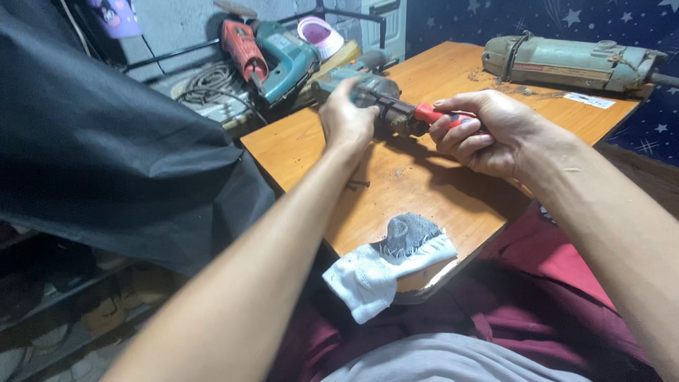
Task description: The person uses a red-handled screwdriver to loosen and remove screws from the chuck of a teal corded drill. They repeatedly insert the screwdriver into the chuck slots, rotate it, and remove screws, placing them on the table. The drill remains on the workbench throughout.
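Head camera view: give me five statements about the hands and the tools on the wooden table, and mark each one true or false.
1. The left hand grips the power tool lying on the wooden table. True.
2. The right hand holds a blue-handled hammer. False: it holds a red-handled screwdriver pointed into the tool.
3. A white and grey glove lies at the near edge of the table. True.
4. The glove is worn on the left hand. False: both hands are bare and the glove lies apart from them.
5. A large, worn greenish machine rests at the far right of the table. True.
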